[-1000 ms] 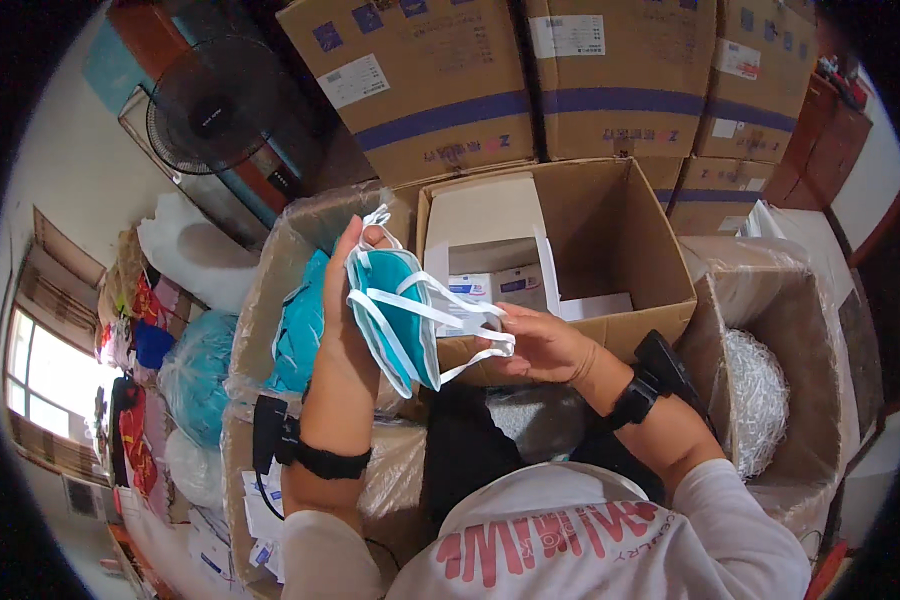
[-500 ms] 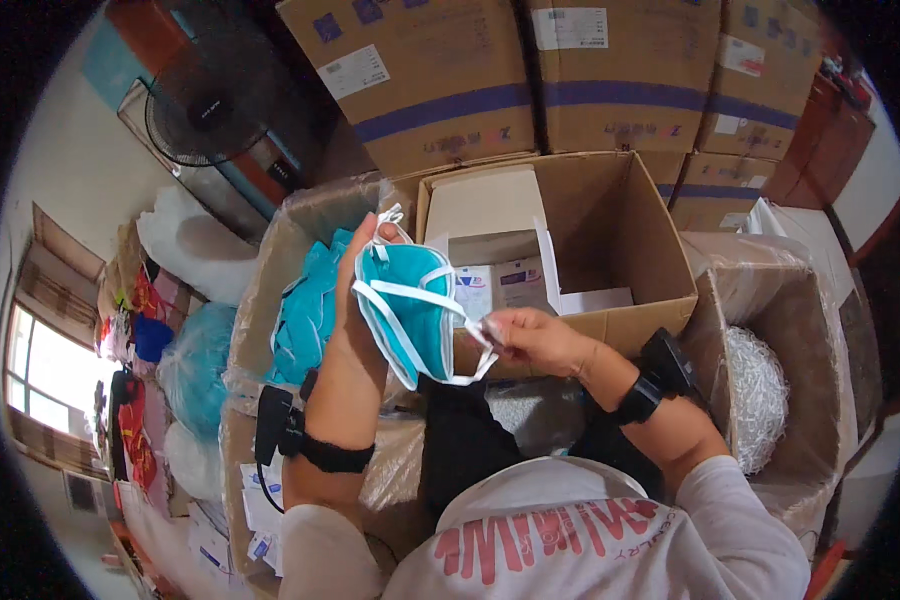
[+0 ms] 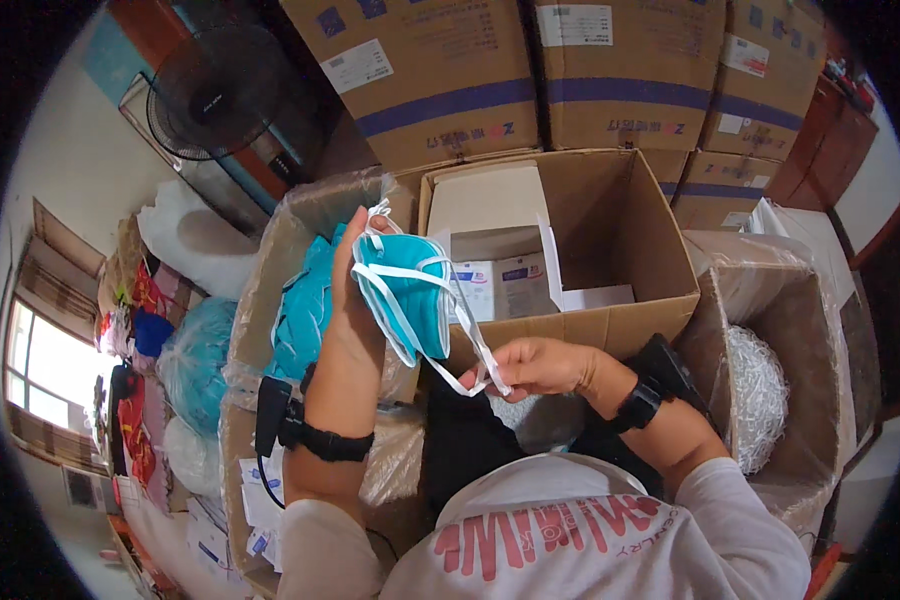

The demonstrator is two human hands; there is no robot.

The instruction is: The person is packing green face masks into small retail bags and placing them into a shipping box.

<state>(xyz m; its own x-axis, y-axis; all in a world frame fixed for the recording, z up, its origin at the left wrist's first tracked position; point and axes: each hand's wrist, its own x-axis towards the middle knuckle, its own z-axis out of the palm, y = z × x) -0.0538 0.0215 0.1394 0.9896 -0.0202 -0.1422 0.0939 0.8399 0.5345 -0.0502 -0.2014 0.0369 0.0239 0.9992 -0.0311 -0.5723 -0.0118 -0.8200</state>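
A teal face mask [image 3: 420, 322] with white edging and long white straps [image 3: 468, 318] is tilted in front of me, at the near left corner of an open carton. My left hand [image 3: 346, 285] is closed around its left side, the fingertips showing at the top by a bunch of strap. To the lower right, my right hand [image 3: 542, 364] pinches the loop of a strap and draws it away from the mask. More teal masks [image 3: 305, 305] lie heaped in a plastic-lined carton just left of my left hand.
Ahead stands an open carton [image 3: 610, 325] with a white flapped box [image 3: 490, 188] and small printed packets [image 3: 525, 285] in it. At right, a lined carton [image 3: 805, 400] holds a bundle of white strips [image 3: 755, 400]. Large sealed cartons [image 3: 630, 60] stack behind; a fan [image 3: 210, 105] is at back left.
My right hand has moved a little down and right, pulling the strap longer. The mask has shifted slightly up and left in my left hand.
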